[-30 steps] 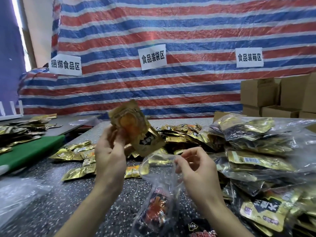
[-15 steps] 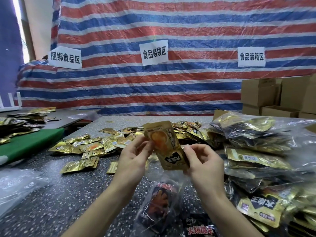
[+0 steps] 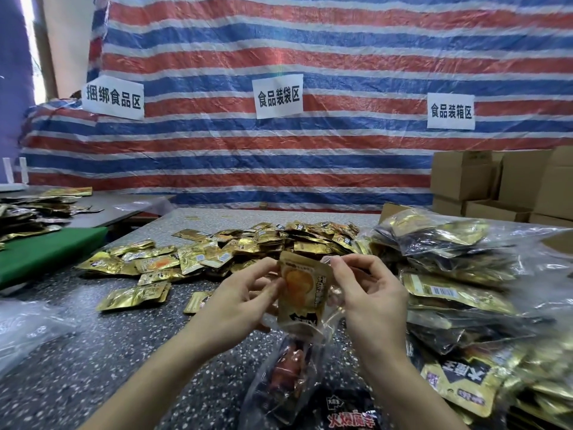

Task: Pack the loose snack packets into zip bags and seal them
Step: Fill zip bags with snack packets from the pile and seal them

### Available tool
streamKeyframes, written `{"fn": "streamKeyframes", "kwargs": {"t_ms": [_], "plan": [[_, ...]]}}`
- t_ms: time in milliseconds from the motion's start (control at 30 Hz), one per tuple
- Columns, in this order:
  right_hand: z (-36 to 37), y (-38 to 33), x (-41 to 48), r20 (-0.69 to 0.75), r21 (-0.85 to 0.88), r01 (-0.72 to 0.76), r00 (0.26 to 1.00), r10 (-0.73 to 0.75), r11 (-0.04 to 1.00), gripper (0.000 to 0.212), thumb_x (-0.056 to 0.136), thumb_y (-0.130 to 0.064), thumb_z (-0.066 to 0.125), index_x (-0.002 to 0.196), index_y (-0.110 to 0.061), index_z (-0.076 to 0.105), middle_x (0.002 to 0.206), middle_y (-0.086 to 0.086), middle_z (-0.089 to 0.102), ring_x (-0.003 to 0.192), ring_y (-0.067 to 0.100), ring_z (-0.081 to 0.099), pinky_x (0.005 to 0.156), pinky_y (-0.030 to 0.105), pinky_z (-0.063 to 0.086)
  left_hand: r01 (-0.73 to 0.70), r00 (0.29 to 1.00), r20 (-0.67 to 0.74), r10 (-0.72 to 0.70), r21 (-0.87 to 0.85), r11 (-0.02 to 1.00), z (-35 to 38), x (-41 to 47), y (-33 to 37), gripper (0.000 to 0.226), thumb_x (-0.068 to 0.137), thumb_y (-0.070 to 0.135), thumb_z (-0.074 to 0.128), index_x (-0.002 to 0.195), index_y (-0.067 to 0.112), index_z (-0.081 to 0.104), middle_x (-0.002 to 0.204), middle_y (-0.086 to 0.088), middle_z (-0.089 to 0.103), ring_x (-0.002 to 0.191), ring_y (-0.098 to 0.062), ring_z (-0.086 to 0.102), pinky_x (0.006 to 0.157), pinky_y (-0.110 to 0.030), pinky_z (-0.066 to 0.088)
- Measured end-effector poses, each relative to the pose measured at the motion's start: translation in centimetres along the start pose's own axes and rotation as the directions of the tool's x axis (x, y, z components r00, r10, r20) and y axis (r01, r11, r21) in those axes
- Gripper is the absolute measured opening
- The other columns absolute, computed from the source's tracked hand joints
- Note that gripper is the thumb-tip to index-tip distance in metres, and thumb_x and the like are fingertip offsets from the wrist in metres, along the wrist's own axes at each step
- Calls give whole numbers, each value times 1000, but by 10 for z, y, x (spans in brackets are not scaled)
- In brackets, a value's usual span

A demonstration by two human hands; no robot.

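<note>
You've lowered the gold packet point(image 3: 301, 293) into the zip bag point(image 3: 286, 372) mouth: left hand point(image 3: 243, 302) pinches it, right hand point(image 3: 370, 294) pinches the rim (insertion looks nearly done).

My left hand point(image 3: 238, 302) and right hand point(image 3: 369, 301) are bare, and both forearms are bare as far as the view shows.

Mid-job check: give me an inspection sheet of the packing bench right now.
Surface: speckled tabletop, green mat at left.
Job's things: gold packet at the mouth of the clear zip bag, which holds a red packet; loose packets heaped behind.
Clutter: filled bags piled right; clear plastic left.
Grippers: left hand pinches gold packet; right hand pinches zip bag's mouth.
Cables: nothing seen.
Surroundings: striped tarp, three paper signs, cardboard boxes.
</note>
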State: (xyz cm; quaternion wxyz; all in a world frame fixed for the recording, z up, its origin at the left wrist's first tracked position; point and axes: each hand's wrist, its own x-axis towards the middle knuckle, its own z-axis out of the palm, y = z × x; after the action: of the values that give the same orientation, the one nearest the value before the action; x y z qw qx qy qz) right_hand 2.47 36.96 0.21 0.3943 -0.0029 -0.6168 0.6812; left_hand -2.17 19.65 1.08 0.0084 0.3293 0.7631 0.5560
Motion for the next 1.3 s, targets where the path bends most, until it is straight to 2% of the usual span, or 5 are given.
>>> {"fn": "streamKeyframes", "kwargs": {"t_ms": [433,667,767,1033,1300], "plan": [[-2,-10,-3,49,-52,-141,988,143,989,13,86,-21,78,73,-21,77,73,-1,75,60,9,69,45,22,49,-33,926,-374,-51,-215,976,-15,2,8,17,80,4,74,84,20,79,87,-5,77,82,-19,73,71,-29,53],[-8,-28,7,191,208,-241,961,202,948,7,71,-21,76,77,-19,81,84,13,77,75,19,74,72,40,61,-184,964,-265,24,-599,780,-25,2,28,27,92,28,51,98,21,76,92,-8,73,77,-17,68,60,-23,57],[-7,-28,8,343,314,-372,902,261,873,12,68,-21,75,77,-16,82,88,14,77,79,19,74,72,36,63,-259,945,-290,149,-390,884,-36,1,23,38,82,22,46,113,21,68,101,-3,73,94,-17,68,75,-30,55],[-1,-22,3,460,287,-534,805,374,795,20,79,-23,72,91,-7,77,110,21,73,102,36,68,100,62,49,39,991,134,18,-408,912,-17,-1,-2,27,77,22,71,103,21,76,118,-14,70,115,-30,64,92,-35,54],[1,-23,-10,478,-267,-63,858,189,962,105,29,-90,75,119,-36,56,111,-20,67,98,-10,64,80,13,54,-77,961,-277,-19,-331,941,-2,1,-9,46,66,11,82,106,1,62,95,-16,75,87,-34,73,69,-42,62]]}}
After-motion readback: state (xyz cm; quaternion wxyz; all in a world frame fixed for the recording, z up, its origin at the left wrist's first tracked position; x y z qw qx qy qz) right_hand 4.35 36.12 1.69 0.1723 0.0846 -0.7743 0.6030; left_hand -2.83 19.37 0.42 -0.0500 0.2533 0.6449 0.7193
